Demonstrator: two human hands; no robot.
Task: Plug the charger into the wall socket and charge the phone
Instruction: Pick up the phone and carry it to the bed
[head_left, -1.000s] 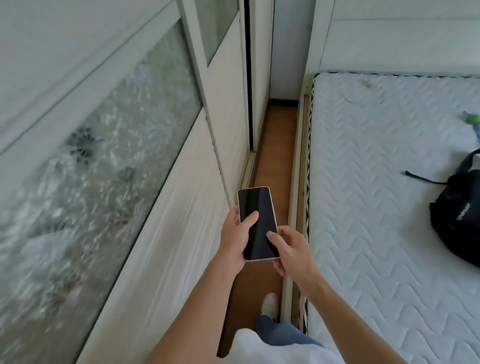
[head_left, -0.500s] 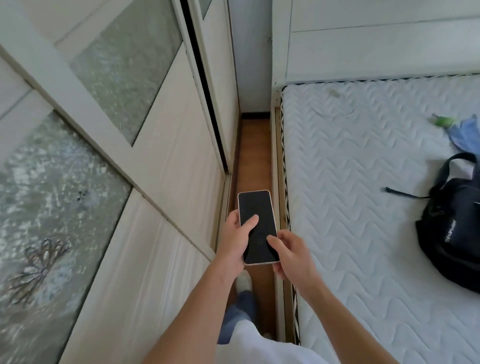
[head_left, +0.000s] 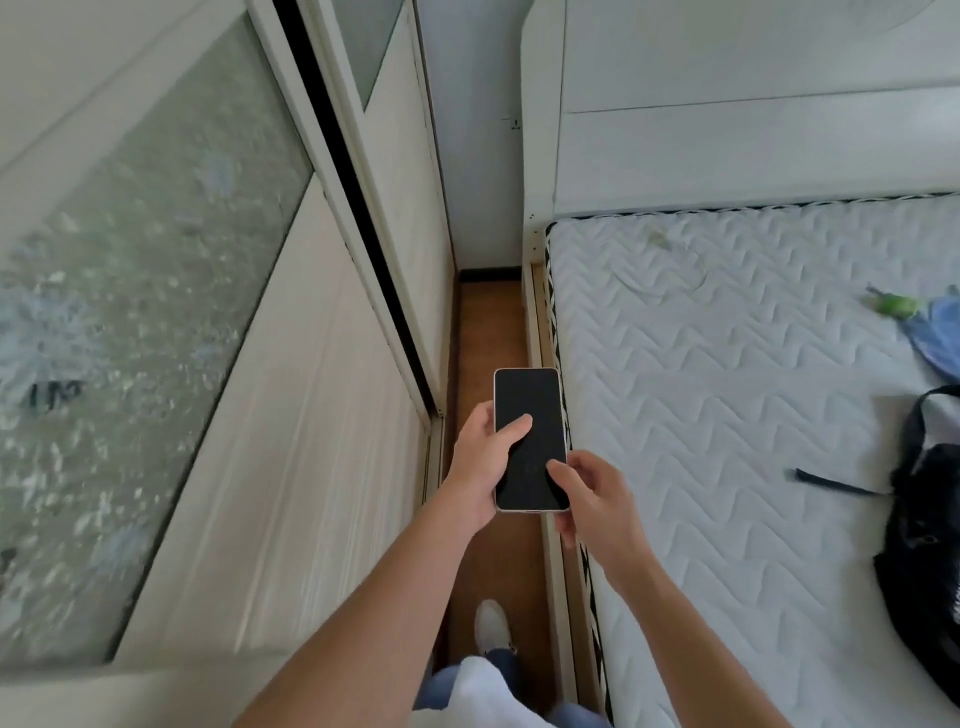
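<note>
So both hands are on the phone (head_left: 529, 439) here, dark screen facing up. The left hand (head_left: 480, 462) has its grip wrapped round the left edge with the thumb lying across the glass, and the right hand (head_left: 592, 499) pinches the lower right corner, thumb tip on the screen. The phone sits over the narrow strip of wood floor (head_left: 491, 322). Left of the grip is a sliding wardrobe (head_left: 311, 415) with frosted glass panels, right of it a bare quilted mattress (head_left: 727, 389). Further right on the mattress lies a black backpack (head_left: 924, 525). Below the grip, one white shoe (head_left: 491, 626).
</note>
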